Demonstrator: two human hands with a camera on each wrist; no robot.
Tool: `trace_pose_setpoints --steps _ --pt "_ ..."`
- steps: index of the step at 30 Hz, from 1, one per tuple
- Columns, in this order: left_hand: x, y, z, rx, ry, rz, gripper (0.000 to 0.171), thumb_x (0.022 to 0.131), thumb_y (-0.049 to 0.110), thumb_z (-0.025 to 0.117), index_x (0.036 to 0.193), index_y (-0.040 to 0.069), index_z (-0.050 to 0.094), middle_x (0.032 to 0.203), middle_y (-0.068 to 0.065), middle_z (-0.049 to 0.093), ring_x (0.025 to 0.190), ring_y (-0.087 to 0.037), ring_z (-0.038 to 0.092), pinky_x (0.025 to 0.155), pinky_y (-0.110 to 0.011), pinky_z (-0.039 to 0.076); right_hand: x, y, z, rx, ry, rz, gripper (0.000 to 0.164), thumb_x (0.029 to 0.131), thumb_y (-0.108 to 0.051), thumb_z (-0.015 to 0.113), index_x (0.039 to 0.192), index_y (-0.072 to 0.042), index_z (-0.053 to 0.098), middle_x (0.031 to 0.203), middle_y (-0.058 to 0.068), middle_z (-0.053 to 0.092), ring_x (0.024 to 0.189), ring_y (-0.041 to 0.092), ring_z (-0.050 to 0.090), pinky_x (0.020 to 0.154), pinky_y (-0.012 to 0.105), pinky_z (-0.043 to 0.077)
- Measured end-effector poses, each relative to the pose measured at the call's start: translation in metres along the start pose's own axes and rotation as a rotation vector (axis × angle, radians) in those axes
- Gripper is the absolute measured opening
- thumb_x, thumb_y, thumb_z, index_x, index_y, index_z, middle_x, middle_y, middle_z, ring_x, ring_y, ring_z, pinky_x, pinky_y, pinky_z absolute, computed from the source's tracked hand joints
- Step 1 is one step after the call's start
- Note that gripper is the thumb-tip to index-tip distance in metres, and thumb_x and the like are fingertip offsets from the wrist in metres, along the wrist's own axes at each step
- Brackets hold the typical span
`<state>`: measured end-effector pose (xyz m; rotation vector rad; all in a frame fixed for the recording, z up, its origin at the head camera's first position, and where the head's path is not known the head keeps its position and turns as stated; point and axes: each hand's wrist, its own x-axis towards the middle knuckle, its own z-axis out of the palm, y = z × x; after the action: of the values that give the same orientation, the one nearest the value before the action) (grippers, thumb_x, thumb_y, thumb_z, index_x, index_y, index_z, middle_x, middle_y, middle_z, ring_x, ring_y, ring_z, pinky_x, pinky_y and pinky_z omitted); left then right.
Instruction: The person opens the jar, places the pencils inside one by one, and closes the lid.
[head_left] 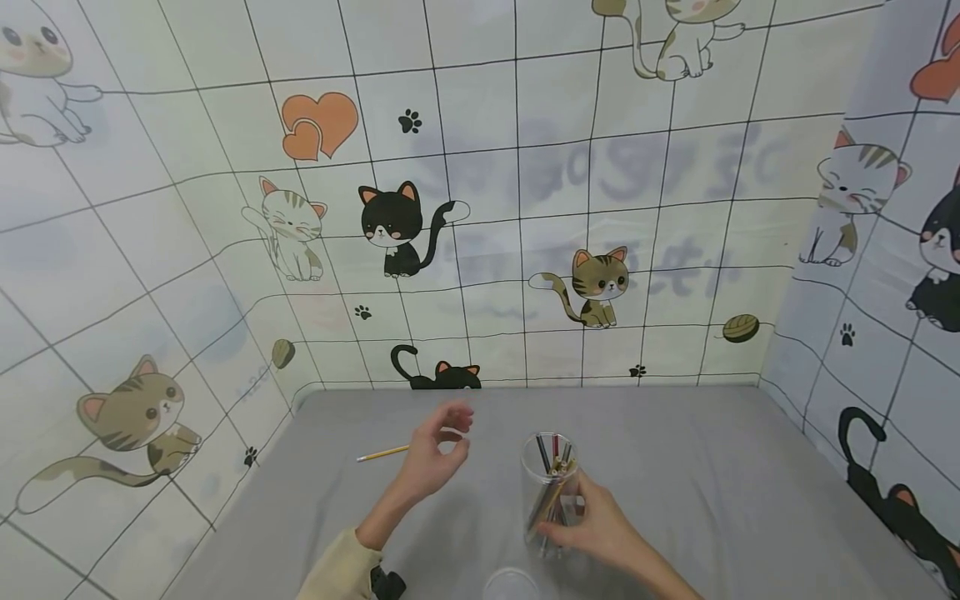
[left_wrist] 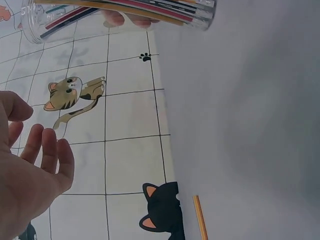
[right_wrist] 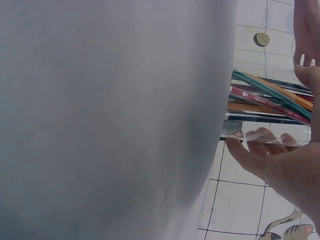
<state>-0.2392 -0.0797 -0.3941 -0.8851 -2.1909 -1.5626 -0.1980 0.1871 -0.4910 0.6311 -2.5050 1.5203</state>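
A clear cylindrical container [head_left: 531, 493] stands on the grey table, holding several pencils [head_left: 556, 468] in dark, red and yellow colours. My right hand [head_left: 603, 523] grips it low on its right side, thumb in front and fingers round the back. In the right wrist view those fingers [right_wrist: 245, 156] lie along the clear wall, with green, red and orange pencils [right_wrist: 272, 102] inside. To the left of the container my left hand [head_left: 433, 457] hovers, fingers loosely bent and holding nothing. Beyond its wrist a yellow pencil [head_left: 382, 454] lies on the table, partly hidden by that hand.
Near the front edge of the view sits a round clear disc [head_left: 512, 585], perhaps a lid, cut off by the frame. Cat-patterned cloth [head_left: 480, 325] walls the grey table [head_left: 675, 467] at the back and both sides.
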Motion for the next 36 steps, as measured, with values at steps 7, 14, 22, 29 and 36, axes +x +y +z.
trace_pose_setpoints --steps 7,14,22,29,36 --pt "0.0 -0.009 -0.008 0.034 0.001 -0.054 0.039 0.083 -0.022 0.06 0.116 -0.003 0.06 0.102 -0.013 0.063 0.095 -0.032 0.061 0.08 -0.047 0.055 0.0 0.001 -0.001 -0.009 0.0 0.007 0.059 0.073 -0.024 0.09 0.118 -0.005 0.057 0.097 -0.004 0.065 0.098 0.016 0.065 0.087 0.047 0.055" --pt "-0.001 -0.02 -0.017 0.077 -0.007 -0.067 0.037 0.084 -0.019 0.062 0.117 -0.003 0.06 0.102 -0.013 0.063 0.095 -0.032 0.061 0.08 -0.049 0.055 0.001 -0.002 -0.001 -0.011 -0.005 0.031 0.063 0.073 -0.024 0.09 0.122 -0.004 0.055 0.096 -0.003 0.064 0.098 0.017 0.064 0.087 0.046 0.055" --pt "-0.005 -0.07 -0.02 0.123 -0.001 -0.1 0.043 0.082 -0.019 0.064 0.119 0.003 0.062 0.102 -0.007 0.064 0.094 -0.029 0.062 0.079 -0.052 0.055 0.0 -0.003 0.0 0.007 -0.003 0.009 0.059 0.074 -0.022 0.089 0.118 -0.004 0.056 0.096 -0.004 0.064 0.099 0.016 0.064 0.086 0.046 0.056" --pt "-0.007 -0.093 -0.028 0.146 -0.022 -0.129 0.043 0.082 -0.014 0.064 0.119 0.007 0.062 0.102 -0.003 0.063 0.093 -0.026 0.062 0.079 -0.046 0.055 0.0 -0.004 -0.001 0.029 0.004 0.01 0.056 0.073 -0.02 0.089 0.116 -0.005 0.056 0.094 -0.004 0.063 0.098 0.015 0.064 0.086 0.045 0.056" --pt "-0.009 -0.109 -0.034 0.19 0.007 -0.154 0.043 0.08 -0.013 0.063 0.119 0.006 0.062 0.101 -0.004 0.063 0.09 -0.021 0.062 0.077 -0.038 0.056 -0.001 -0.004 -0.001 0.037 0.004 -0.019 0.058 0.074 -0.019 0.089 0.118 -0.004 0.056 0.095 -0.004 0.064 0.098 0.014 0.064 0.086 0.045 0.056"
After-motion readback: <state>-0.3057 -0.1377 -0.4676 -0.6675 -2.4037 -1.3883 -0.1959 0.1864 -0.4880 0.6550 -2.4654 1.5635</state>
